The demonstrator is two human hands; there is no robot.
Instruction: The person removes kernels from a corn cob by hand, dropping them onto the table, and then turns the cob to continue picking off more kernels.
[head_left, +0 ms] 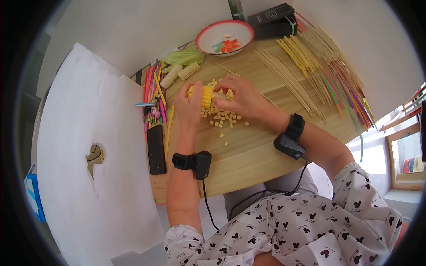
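Note:
Both hands are on one corn cob (205, 96), held level above the wooden table. My left hand (189, 104) wraps round its left part, where yellow kernels still cover it. With thumb and fingers, my right hand (242, 97) grips the right end, which is partly stripped to the pale core. Loose corn kernels (220, 118) lie in a scattered pile under and in front of the hands. Two stripped cobs (171, 76) rest just beyond my left hand, beside some green husks (184, 56).
A red-rimmed enamel bowl (204, 37) stands at the back, near a black box (270, 22). Bare wooden skewers (290, 82), corn-threaded sticks (301, 55) and coloured sticks (353, 99) lie on the right. On the left are a black phone (156, 150) and colourful straws (148, 86).

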